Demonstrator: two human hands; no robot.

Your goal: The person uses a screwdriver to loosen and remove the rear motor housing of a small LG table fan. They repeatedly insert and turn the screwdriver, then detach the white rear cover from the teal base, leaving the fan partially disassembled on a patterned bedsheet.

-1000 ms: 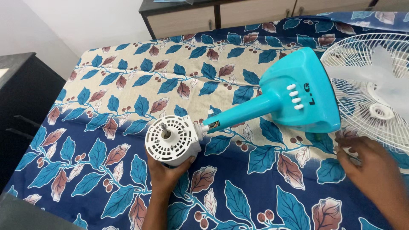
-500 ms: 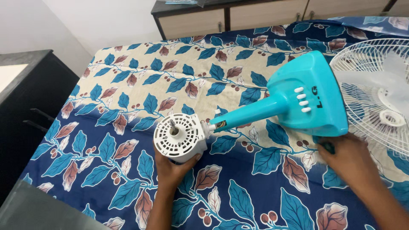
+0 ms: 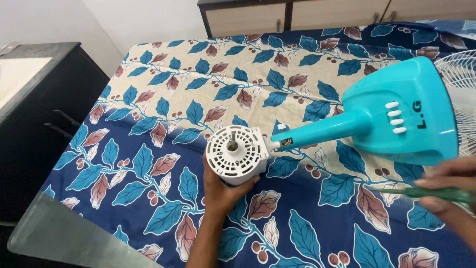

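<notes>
- Under your left hand (image 3: 224,186), on the bed (image 3: 148,164) with its blue and beige leaf-print sheet, stands the white motor housing (image 3: 238,155) of a dismantled fan; your fingers are clenched around its lower body, thumb on the near side.
- Just above those fingers, the housing's round face shows a ring of vent slots with a short metal shaft (image 3: 232,140) rising from its middle.
- Rightward from the fingers, a turquoise neck (image 3: 322,131) joins the housing and widens into the turquoise fan base (image 3: 401,116), which lies tilted on the sheet and carries a row of white push buttons (image 3: 395,117).
- Your right hand (image 3: 446,191) is near the lower edge of that base, fingers closed on a slim green-handled screwdriver (image 3: 421,192); motion blur hides its tip.
- Beyond the base, at the right border, a white wire fan guard (image 3: 462,74) rests on the bed.
- Left of your left hand stands a black cabinet (image 3: 34,124).
</notes>
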